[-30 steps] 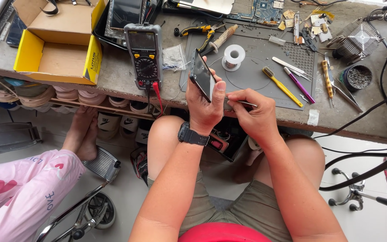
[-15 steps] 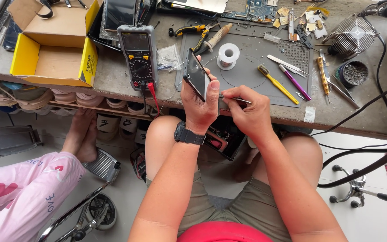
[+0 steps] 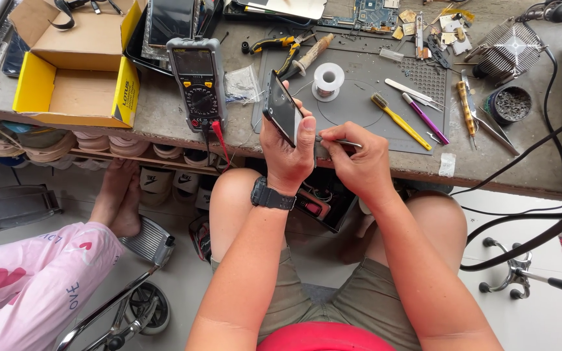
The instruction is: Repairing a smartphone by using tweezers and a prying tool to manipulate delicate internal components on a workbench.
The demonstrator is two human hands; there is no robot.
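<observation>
Phone (image 3: 282,107), a dark slab tilted on edge, sits above the front lip of the workbench (image 3: 164,120), gripped in the left hand (image 3: 289,153) with thumb and fingers wrapped around its lower part. Right hand (image 3: 354,159) is just beside it, fingers pinched on thin metal tweezers (image 3: 341,141) whose tip meets the phone's lower edge. Head view, bench items: a multimeter (image 3: 198,81) lies left of the phone with red lead hanging; a solder spool (image 3: 328,79) rests on the grey work mat (image 3: 359,123); a yellow-handled brush (image 3: 401,121) and purple tool (image 3: 425,118) lie side by side right of the hands. An open yellow cardboard box (image 3: 73,65) stands at far left.
</observation>
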